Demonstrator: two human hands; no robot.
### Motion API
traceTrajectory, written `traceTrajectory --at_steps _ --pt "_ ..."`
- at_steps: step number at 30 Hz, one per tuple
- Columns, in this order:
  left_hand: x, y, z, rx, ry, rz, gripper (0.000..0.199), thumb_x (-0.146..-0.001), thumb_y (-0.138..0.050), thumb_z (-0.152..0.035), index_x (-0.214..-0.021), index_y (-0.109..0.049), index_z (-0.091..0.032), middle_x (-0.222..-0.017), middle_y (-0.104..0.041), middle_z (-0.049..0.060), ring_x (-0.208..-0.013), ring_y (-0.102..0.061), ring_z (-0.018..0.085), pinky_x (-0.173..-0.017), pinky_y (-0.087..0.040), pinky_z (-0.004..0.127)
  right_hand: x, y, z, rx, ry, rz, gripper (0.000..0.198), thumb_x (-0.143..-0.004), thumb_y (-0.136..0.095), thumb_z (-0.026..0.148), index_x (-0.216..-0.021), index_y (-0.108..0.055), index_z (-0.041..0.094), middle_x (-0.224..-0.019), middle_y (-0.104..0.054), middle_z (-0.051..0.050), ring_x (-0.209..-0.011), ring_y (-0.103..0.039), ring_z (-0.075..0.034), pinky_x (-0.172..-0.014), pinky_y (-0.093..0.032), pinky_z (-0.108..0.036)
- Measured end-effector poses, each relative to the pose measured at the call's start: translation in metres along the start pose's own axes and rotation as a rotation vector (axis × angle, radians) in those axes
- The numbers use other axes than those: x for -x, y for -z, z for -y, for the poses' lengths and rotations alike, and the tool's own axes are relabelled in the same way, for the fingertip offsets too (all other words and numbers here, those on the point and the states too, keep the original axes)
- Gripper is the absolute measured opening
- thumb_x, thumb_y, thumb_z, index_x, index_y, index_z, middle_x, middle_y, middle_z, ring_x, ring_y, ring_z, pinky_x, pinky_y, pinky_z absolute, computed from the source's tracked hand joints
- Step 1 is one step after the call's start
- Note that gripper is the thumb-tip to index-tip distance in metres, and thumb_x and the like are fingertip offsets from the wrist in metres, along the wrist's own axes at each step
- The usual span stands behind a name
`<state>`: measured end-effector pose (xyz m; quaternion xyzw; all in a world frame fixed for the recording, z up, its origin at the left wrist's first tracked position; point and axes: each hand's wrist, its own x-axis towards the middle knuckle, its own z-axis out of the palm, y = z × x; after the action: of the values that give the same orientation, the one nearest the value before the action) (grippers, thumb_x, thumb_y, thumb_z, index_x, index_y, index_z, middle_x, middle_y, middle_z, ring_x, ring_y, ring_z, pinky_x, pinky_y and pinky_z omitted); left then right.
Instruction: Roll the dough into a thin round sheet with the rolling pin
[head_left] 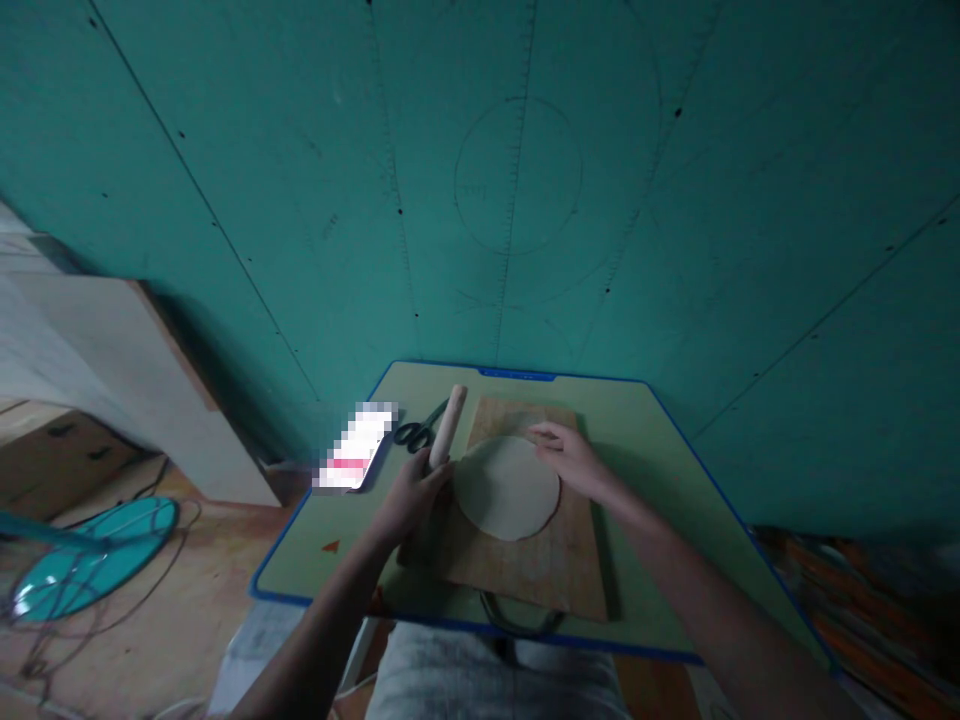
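Observation:
A flat round sheet of dough [507, 488] lies on a wooden cutting board [517, 580]. My left hand [414, 495] is closed around a wooden rolling pin [448, 425], which points up and away, left of the dough. At the dough's upper right edge, my right hand [566, 455] has its fingers together, thumb side toward me, gripping the rim. Dark-handled scissors [420, 430] rest just beyond the rolling pin, partly hidden by it.
The board sits on a pale green folding table [652, 440] with a blue edge. A phone with a lit, blurred screen [356, 450] lies at the table's left side. A green wall [517, 200] rises behind. Left on the floor are a turquoise round base [97, 560] and tangled cables.

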<state>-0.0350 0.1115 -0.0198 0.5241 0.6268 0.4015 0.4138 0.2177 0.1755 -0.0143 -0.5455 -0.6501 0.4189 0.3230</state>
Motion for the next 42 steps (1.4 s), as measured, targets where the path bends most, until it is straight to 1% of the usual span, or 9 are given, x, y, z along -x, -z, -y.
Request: traceTrajectory --at_steps 8,12,15,18,23,26,33,37,42 --pt "-0.001 -0.005 -0.011 -0.059 -0.055 0.003 0.023 -0.070 -0.064 -0.040 -0.079 -0.060 -0.018 -0.069 -0.058 -0.002 -0.069 -0.057 0.020 -0.060 -0.043 0.029 -0.004 0.022 0.005 -0.125 -0.197 0.088 0.019 -0.083 -0.064 0.023 -0.102 -0.068 0.019 -0.076 -0.073 -0.003 -0.067 -0.068 -0.015 -0.062 -0.057 -0.027" --pt "-0.006 -0.006 -0.015 -0.055 -0.070 -0.003 0.021 -0.069 -0.066 -0.035 -0.079 -0.059 -0.019 -0.068 -0.057 -0.003 -0.066 -0.056 0.018 -0.057 -0.043 0.027 0.002 0.017 0.008 -0.038 -0.226 0.147 0.009 -0.076 -0.072 0.026 -0.080 -0.069 0.019 -0.056 -0.061 0.004 -0.050 -0.056 -0.011 -0.046 -0.043 -0.020" --pt "-0.010 -0.005 -0.019 -0.032 -0.056 0.010 0.021 -0.069 -0.065 -0.034 -0.080 -0.056 -0.019 -0.068 -0.058 -0.003 -0.063 -0.059 0.017 -0.054 -0.047 0.026 0.008 0.010 0.009 0.040 -0.204 0.154 0.020 -0.072 -0.073 0.021 -0.058 -0.059 0.018 -0.045 -0.047 0.008 -0.044 -0.044 -0.008 -0.043 -0.031 -0.019" --pt "-0.009 -0.001 -0.018 0.001 -0.015 0.040 0.024 -0.072 -0.063 -0.036 -0.086 -0.053 -0.018 -0.074 -0.063 0.001 -0.060 -0.064 0.018 -0.049 -0.051 0.027 0.022 0.013 0.005 0.084 -0.188 0.154 0.023 -0.072 -0.070 0.017 -0.055 -0.055 0.019 -0.045 -0.046 0.008 -0.043 -0.044 -0.009 -0.044 -0.030 -0.021" --pt "0.002 0.009 -0.009 0.018 0.050 0.106 0.029 -0.074 -0.064 -0.038 -0.092 -0.053 -0.018 -0.073 -0.065 0.001 -0.051 -0.062 0.016 -0.041 -0.048 0.025 0.055 0.050 -0.005 0.131 -0.108 0.041 0.003 -0.077 -0.064 0.021 -0.080 -0.064 0.020 -0.061 -0.062 0.004 -0.058 -0.059 -0.014 -0.055 -0.042 -0.024" --pt "0.007 0.010 -0.002 -0.004 0.074 0.151 0.028 -0.075 -0.065 -0.039 -0.089 -0.053 -0.019 -0.062 -0.059 -0.004 -0.045 -0.057 0.014 -0.040 -0.045 0.024 0.074 0.064 -0.010 0.221 0.065 -0.123 0.015 -0.082 -0.061 0.028 -0.094 -0.067 0.022 -0.073 -0.068 0.000 -0.070 -0.064 -0.018 -0.064 -0.048 -0.028" --pt "0.012 0.012 0.005 -0.071 0.090 0.191 0.036 -0.071 -0.067 -0.050 -0.086 -0.052 -0.021 -0.059 -0.059 -0.005 -0.048 -0.060 0.017 -0.044 -0.046 0.026 0.120 0.002 -0.026 0.301 0.289 -0.166 0.027 -0.089 -0.055 0.026 -0.112 -0.070 0.022 -0.126 -0.066 -0.013 -0.120 -0.061 -0.026 -0.103 -0.050 -0.043" --pt "0.020 0.015 0.004 -0.106 0.083 0.211 0.041 -0.068 -0.065 -0.056 -0.084 -0.055 -0.020 -0.060 -0.059 -0.004 -0.051 -0.060 0.017 -0.047 -0.045 0.027 0.143 -0.026 -0.038 0.342 0.299 -0.165 0.032 -0.094 -0.054 0.028 -0.120 -0.071 0.023 -0.145 -0.054 -0.014 -0.133 -0.053 -0.028 -0.108 -0.048 -0.046" --pt "0.024 0.015 0.000 -0.070 0.088 0.200 0.042 -0.066 -0.066 -0.058 -0.080 -0.056 -0.020 -0.062 -0.060 -0.003 -0.051 -0.059 0.017 -0.048 -0.046 0.028 0.151 -0.028 -0.040 0.357 0.348 -0.159 0.031 -0.095 -0.053 0.027 -0.118 -0.073 0.023 -0.146 -0.052 -0.016 -0.134 -0.052 -0.029 -0.107 -0.048 -0.047"
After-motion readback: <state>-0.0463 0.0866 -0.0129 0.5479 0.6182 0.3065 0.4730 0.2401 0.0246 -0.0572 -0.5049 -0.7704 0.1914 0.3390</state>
